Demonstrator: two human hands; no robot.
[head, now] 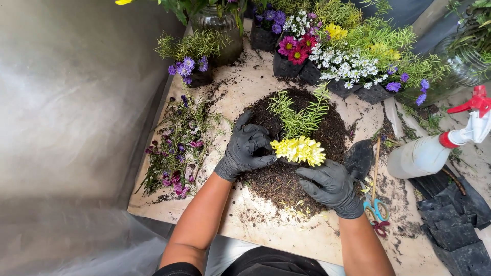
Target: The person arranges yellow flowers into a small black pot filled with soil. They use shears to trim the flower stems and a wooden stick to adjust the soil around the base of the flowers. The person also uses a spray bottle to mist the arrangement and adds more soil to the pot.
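Note:
A yellow flower cluster with a feathery green sprig behind it stands in a small black pot, mostly hidden, over a mound of dark soil on a board. My left hand, in a black glove, wraps around the pot's left side. My right hand, also in a black glove, cups the pot from the lower right, fingers under the yellow blooms.
Potted flowers in pink, white, purple and yellow line the back, beside glass jars. Cut purple stems lie left. A spray bottle, a dark trowel, scissors and empty black pots lie right.

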